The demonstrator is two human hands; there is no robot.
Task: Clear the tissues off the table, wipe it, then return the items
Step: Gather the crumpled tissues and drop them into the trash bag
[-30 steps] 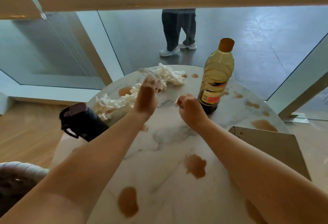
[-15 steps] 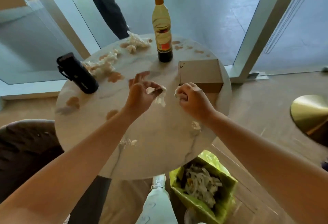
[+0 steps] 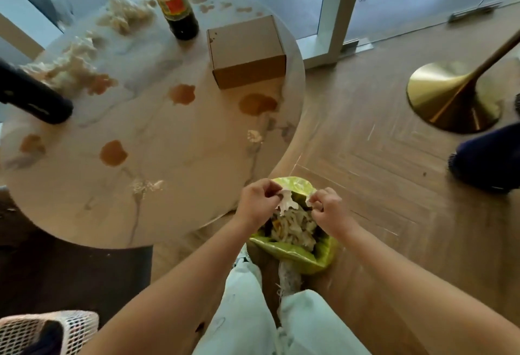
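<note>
Above the green bin bag [image 3: 292, 253], both hands are held over its open mouth. The left hand [image 3: 257, 204] pinches a torn white tissue piece [image 3: 285, 202] between closed fingertips; the right hand [image 3: 327, 209] is curled shut on a small tissue scrap [image 3: 310, 200], mostly hidden by the fingers. Crumpled tissues inside the bag are partly covered by the hands. On the round marble table [image 3: 174, 174], soft tissue clumps [image 3: 70, 67] lie among brown stains, blurred. The bottle [image 3: 176, 3] is cut off at the top edge; the black flask [image 3: 31, 95] is cut off at left. A plain cardboard box [image 3: 246, 53] sits near the table's right rim.
</note>
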